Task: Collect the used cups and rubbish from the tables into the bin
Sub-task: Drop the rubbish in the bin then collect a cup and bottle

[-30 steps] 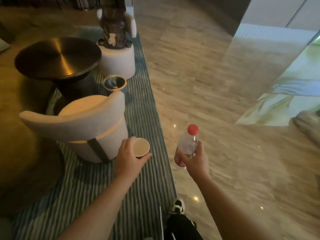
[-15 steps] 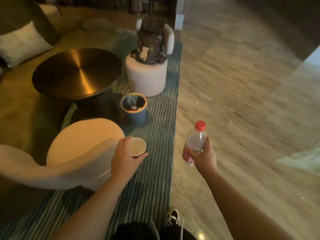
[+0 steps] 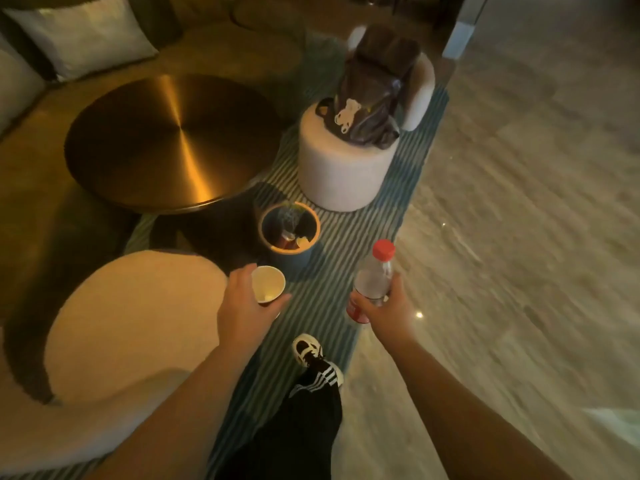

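My left hand (image 3: 242, 306) grips a white paper cup (image 3: 268, 284) that looks empty, its mouth facing up. My right hand (image 3: 381, 308) holds a clear plastic bottle (image 3: 374, 278) with a red cap and red label, upright. Just beyond the cup, a small round blue bin (image 3: 308, 251) with a tan rim stands on the striped rug; rubbish lies inside it. The cup hangs a little nearer to me than the bin's rim, and the bottle is to the bin's right.
A round brass-topped table (image 3: 166, 143) stands left of the bin. A cream armchair (image 3: 131, 327) is close at my left. A cream stool (image 3: 343, 174) carries a brown backpack (image 3: 370, 98). Cushions (image 3: 79, 32) lie at the far left. My shoe (image 3: 306, 349) steps on the rug (image 3: 332, 282).
I have walked closer to the bin, which now lies just beyond my hands. Both hands keep their hold on the cup and bottle.
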Demonstrator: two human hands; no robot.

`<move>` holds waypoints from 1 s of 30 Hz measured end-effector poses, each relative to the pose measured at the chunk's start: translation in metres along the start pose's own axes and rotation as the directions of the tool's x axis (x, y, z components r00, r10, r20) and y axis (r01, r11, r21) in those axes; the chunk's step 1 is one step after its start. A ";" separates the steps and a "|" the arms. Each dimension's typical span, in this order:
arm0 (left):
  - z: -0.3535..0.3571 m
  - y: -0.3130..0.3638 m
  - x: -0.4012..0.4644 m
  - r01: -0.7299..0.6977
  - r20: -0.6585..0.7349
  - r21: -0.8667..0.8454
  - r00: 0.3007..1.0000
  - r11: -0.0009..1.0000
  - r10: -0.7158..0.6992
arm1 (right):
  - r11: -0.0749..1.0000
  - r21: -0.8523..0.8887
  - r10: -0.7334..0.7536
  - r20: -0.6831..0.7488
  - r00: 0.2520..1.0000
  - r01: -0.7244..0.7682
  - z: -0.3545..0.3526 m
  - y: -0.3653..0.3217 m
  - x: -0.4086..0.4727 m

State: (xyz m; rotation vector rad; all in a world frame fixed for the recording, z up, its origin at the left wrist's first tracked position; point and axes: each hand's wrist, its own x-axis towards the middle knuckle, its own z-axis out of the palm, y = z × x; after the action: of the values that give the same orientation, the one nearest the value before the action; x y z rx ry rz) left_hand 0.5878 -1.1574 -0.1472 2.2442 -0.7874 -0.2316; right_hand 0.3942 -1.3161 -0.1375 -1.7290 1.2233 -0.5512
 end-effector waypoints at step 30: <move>0.288 -0.019 0.362 0.777 -0.154 -0.412 0.456 0.476 -0.877 | 0.980 -0.181 0.090 0.766 0.637 0.078 0.244 0.018 0.568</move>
State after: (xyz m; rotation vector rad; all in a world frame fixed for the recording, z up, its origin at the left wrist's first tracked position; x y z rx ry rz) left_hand 0.7740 -1.5337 -0.3420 2.1051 0.6167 -0.3646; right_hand 0.8037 -1.7277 -0.3499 -1.8189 0.6509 0.3508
